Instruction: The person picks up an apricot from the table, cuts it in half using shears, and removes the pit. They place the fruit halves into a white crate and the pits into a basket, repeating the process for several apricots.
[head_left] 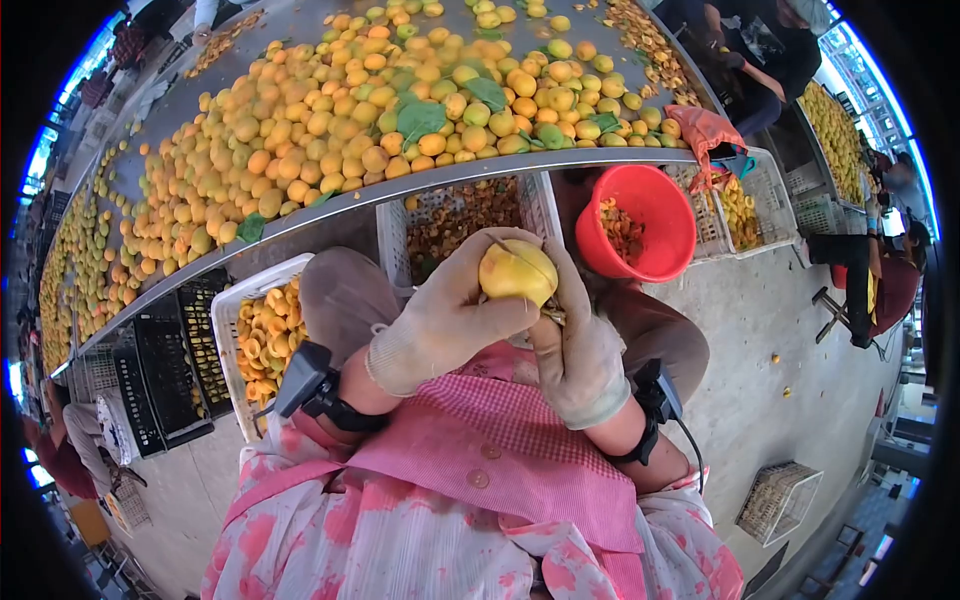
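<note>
My left hand (pixel 430 318) comes in at about eight o'clock of the yellow fruit (pixel 518 275), its grip clamped on the near-left side, thumb low across the front; I judge that this props the fruit steady. The fruit sits in mid-view, above the lap, a thin dark line crossing its top. At five o'clock of it, my right hand (pixel 582 368) closes in, fingers lying along the right side. A small brownish thing shows by that thumb; I cannot tell what it is, or whether this grip is clamped on it or just bears on the fruit.

Around the fruit, black crates (pixel 150 390) stand well off between eight and nine o'clock. Nearer that way, a white crate (pixel 220 325) of fruit halves sits beside the left knee (pixel 345 300), likely for short reach. The bench (pixel 600 156), heaped with whole fruit, spans ten to one o'clock; its metal edge bars my way to a crate (pixel 541 205) of scraps underneath, at ten to eleven. The right-hand side has a red bucket (pixel 672 215) at two o'clock, partly filled, then a light crate (pixel 775 215) with an orange bag (pixel 698 130) over its corner. A cable (pixel 690 440) trailing from the right wrist device (pixel 657 392) could snag.
</note>
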